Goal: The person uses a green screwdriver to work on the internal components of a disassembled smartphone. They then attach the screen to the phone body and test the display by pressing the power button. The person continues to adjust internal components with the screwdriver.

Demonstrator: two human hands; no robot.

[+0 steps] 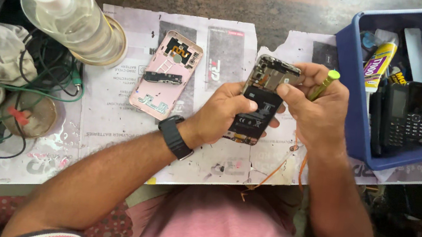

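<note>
An opened phone (263, 95) with its back off shows a black battery and a bare circuit board at its top. My left hand (222, 115) grips it from the left side, thumb on the battery. My right hand (318, 107) holds a small screwdriver with a green handle (325, 83) and its fingers touch the phone's upper right corner. The phone's pink back cover (165, 75) lies inside-up on the paper-covered table (112, 138), to the left of both hands. A black watch (175, 136) sits on my left wrist.
A blue plastic bin (350, 98) at the right holds a black keypad phone (405, 113), a yellow tube and other bits. At the upper left stands a clear bottle (73, 13). Green and black cables (49, 80), a cloth and a round dish lie at the left.
</note>
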